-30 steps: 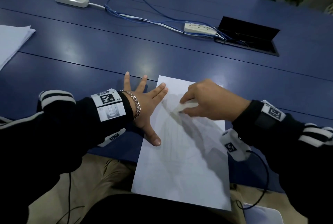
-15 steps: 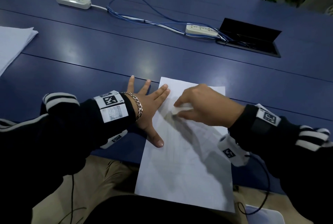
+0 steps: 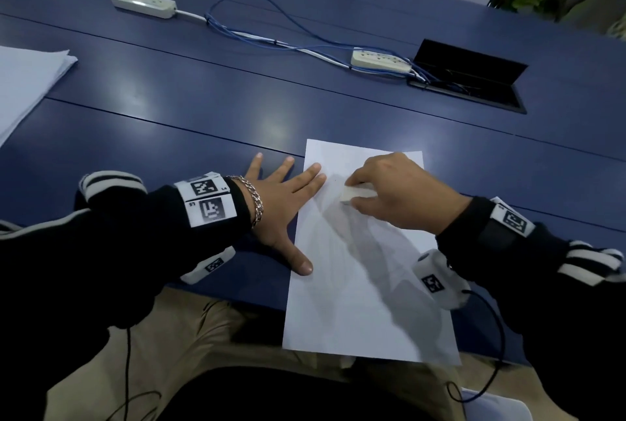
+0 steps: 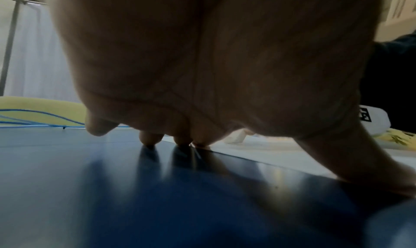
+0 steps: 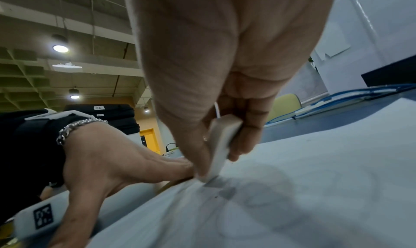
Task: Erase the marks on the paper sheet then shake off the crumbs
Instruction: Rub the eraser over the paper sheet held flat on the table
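Note:
A white paper sheet (image 3: 366,288) lies on the blue table (image 3: 203,109), its near end hanging over the table edge. Faint pencil marks (image 5: 265,189) show on it in the right wrist view. My left hand (image 3: 288,204) lies flat with fingers spread, thumb and two fingertips pressing the sheet's left edge. My right hand (image 3: 393,193) pinches a white eraser (image 3: 355,193) between thumb and fingers, its lower corner (image 5: 216,173) touching the paper near the top left. In the left wrist view the left hand (image 4: 202,73) fills the frame, fingertips on the table beside the paper sheet (image 4: 270,155).
A stack of white paper (image 3: 23,82) sits at the left edge. Two power strips (image 3: 142,2) (image 3: 381,60) joined by blue cables (image 3: 271,38) lie across the far table, by an open black cable box (image 3: 474,82). My lap (image 3: 189,346) is under the table edge.
My right hand has slid the eraser left, then back to the right, across the upper part of the sheet. The left hand has kept pressing the sheet's left edge.

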A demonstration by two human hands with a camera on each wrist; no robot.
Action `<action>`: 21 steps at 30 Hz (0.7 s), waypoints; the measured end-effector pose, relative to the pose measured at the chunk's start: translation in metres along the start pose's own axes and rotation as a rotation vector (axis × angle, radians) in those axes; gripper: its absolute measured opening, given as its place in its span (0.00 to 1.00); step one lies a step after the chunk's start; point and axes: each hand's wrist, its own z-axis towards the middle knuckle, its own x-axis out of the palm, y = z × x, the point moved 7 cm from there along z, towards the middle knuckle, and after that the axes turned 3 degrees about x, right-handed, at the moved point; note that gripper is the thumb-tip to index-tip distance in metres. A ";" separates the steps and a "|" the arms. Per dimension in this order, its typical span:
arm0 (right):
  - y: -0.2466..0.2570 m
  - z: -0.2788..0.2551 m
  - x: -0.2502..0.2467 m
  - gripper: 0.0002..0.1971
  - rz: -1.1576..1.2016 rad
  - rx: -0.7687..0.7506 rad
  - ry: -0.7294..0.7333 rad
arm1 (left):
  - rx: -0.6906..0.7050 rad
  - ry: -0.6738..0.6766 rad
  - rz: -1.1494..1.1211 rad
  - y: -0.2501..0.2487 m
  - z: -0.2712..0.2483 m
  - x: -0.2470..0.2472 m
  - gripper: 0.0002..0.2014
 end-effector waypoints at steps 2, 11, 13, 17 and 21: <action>0.013 0.002 -0.001 0.19 0.027 -0.067 -0.003 | -0.005 -0.006 0.019 0.000 0.002 -0.001 0.80; 0.033 -0.008 0.006 0.17 0.074 -0.213 0.076 | -0.021 -0.023 0.001 0.000 0.003 -0.002 0.81; 0.037 -0.013 0.007 0.19 0.077 -0.256 0.150 | -0.023 -0.022 0.001 -0.001 0.003 -0.002 0.81; 0.014 0.013 -0.008 0.16 0.057 -0.154 -0.007 | -0.017 -0.016 0.003 0.001 0.005 -0.001 0.82; 0.029 0.004 -0.001 0.15 0.031 -0.224 -0.005 | -0.030 -0.012 0.009 0.002 0.004 -0.002 0.81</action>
